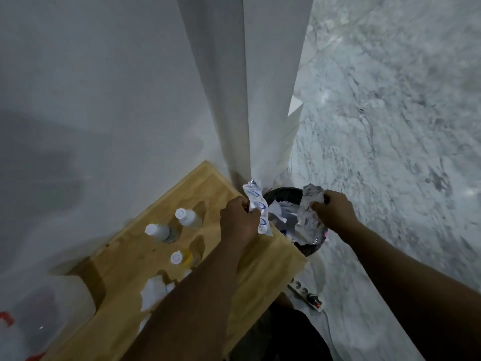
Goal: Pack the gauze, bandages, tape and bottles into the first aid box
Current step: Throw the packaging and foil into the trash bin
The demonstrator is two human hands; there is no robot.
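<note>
My left hand point(238, 221) grips a white wrapper with blue print point(256, 208) at the wooden table's far corner. My right hand point(334, 211) holds a crumpled silvery wrapper point(309, 207) over a black waste bin point(283, 196). Three white-capped bottles stand on the wooden table point(260, 272): one clear point(186, 217), one with a dark label point(160, 231), one yellow point(182, 257). White gauze or bandage pieces point(153, 293) lie near my left forearm. The translucent first aid box point(39, 308) with red marks sits at the lower left, blurred.
The bin holds crumpled white paper and stands on marble floor point(390, 139) beside the table. A white power strip point(305, 294) lies on the floor below the table edge. White walls and a pillar point(260, 100) rise behind.
</note>
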